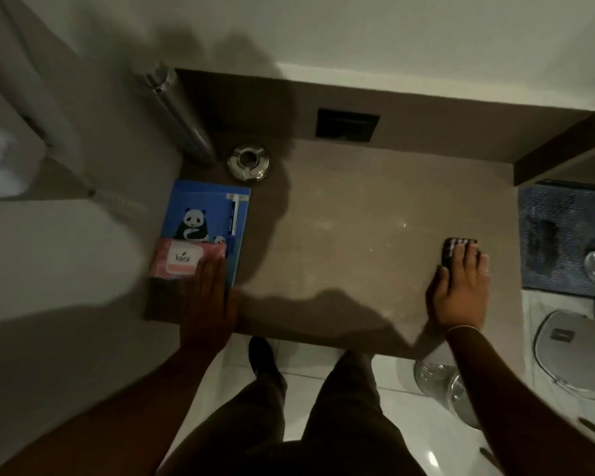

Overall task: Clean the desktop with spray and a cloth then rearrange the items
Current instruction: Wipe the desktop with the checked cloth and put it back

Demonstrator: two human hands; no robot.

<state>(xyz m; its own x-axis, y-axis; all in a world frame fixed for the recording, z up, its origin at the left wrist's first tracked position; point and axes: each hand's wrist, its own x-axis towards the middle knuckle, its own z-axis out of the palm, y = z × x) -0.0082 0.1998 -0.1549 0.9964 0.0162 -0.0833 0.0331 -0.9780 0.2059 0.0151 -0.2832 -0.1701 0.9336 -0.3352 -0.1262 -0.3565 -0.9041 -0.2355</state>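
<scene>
Flat and straight-fingered, both hands grip nothing. Our left hand (208, 297) presses the pink wipes pack (186, 259) on the panda notebook (210, 204) at the near left of the desktop (358, 218). Our right hand (462, 286) rests on a dark phone-like slab (451, 250) by the right edge.

We judge that sliding the notebook left could tip it off that edge, and the pen (235, 214) on it might roll away. A careless push right could send the slab over the side.

As for containers, the steel flask (182, 118) at the far left is too blurred to read. The ashtray (248, 163) looks empty and the wipes pack's flap is closed. We see no spray or cloth.
</scene>
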